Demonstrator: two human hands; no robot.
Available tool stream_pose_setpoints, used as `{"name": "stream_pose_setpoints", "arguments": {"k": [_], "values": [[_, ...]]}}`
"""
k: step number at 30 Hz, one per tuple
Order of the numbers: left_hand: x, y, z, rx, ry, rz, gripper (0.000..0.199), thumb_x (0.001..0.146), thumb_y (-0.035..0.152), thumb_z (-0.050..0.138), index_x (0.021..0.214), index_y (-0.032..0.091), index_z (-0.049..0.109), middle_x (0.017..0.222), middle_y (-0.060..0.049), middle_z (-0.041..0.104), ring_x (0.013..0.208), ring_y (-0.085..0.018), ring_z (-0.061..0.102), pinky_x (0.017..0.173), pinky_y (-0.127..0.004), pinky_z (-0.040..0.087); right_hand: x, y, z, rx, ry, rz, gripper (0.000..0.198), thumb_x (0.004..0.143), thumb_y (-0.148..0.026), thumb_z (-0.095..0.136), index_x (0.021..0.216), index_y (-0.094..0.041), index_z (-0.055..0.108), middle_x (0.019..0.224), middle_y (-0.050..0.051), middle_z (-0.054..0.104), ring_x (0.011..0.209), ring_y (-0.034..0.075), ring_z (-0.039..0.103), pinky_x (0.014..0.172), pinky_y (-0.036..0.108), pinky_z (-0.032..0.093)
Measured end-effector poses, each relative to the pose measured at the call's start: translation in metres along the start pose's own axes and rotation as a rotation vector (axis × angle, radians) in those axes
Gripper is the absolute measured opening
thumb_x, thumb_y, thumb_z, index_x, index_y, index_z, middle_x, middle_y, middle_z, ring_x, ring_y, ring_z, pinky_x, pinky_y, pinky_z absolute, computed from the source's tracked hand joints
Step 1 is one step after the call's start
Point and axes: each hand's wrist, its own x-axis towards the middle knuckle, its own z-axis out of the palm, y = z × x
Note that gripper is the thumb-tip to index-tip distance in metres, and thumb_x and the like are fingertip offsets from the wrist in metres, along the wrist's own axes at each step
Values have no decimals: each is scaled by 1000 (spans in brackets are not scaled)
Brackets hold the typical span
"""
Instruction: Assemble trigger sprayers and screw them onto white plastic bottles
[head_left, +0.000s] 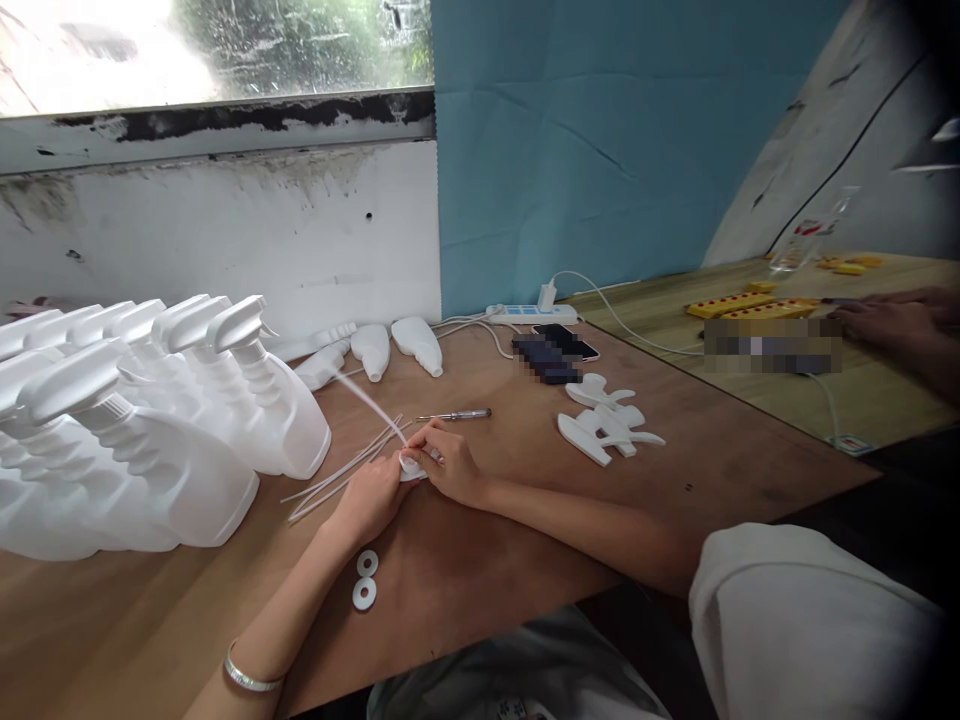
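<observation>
My left hand (377, 492) is closed around a small white plastic part (409, 467), mostly hidden by the fingers. My right hand (451, 466) pinches the lower end of a thin white tube (371, 404), right at that part. The tube slants up and left, its far end blurred. Whether it sits inside the part, I cannot tell. Several loose thin tubes (337, 478) lie left of my hands. A screwdriver (457, 414) with a clear handle rests just beyond them. Two white ring washers (364, 594) lie nearer to me.
White spray bottles (292, 425) stand in rows at left. More white bottles (370, 350) lie by the wall. White trigger pieces (600, 432), phones (568, 341) and a power strip (532, 315) are at right. Another person's hand (892, 315) is beside yellow pieces (772, 308) on the adjoining table.
</observation>
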Motion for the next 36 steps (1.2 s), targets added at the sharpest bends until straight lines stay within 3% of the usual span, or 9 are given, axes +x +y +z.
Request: {"name": "stream_pose_setpoints", "arguments": {"k": [5,11,15,23,27,31,36], "values": [[0,-2,-2,-271,86,-42,21,81,37,47,87,17,54,77,-5,59,69,-18,55,63,-26,39,0,5,-2,91,41,177,16,83,-34,50,75,-20,53,72,1,58,67,14,52,62,26,43],[7,-9,-4,-807,379,-220,29,69,43,62,76,15,56,75,-2,57,66,-13,52,60,-22,41,2,16,1,290,243,337,18,82,-38,50,80,-20,50,74,0,56,69,12,55,63,24,45],[9,-13,-4,-1148,494,-335,33,74,47,55,84,16,52,68,1,57,60,-11,54,54,-20,41,1,14,1,322,153,319,16,81,-36,53,78,-20,52,73,-1,58,71,13,57,69,26,45],[12,-8,-1,-1531,283,-613,29,77,45,49,74,16,47,44,5,49,32,-9,44,31,-18,27,-1,-2,-3,253,-67,124,6,77,-22,56,82,-19,54,77,1,58,73,13,56,69,27,46],[13,-14,-4,-1661,264,-643,28,78,42,45,69,16,45,46,5,48,32,-7,42,31,-17,29,1,6,-1,151,-75,68,24,72,-7,49,92,-20,48,87,3,57,75,13,56,71,28,47],[12,-15,-11,-1757,258,-626,25,78,42,43,74,17,45,51,5,50,33,-6,42,33,-15,31,10,24,-11,-175,-8,199,31,68,-3,44,94,-19,47,92,4,55,84,15,54,80,31,45],[9,-10,-13,-1826,336,-605,23,75,37,53,84,17,49,57,3,55,37,-7,49,33,-15,38,46,58,-32,-337,47,384,32,71,-7,47,101,-16,46,109,11,50,105,23,45,94,39,34]]}}
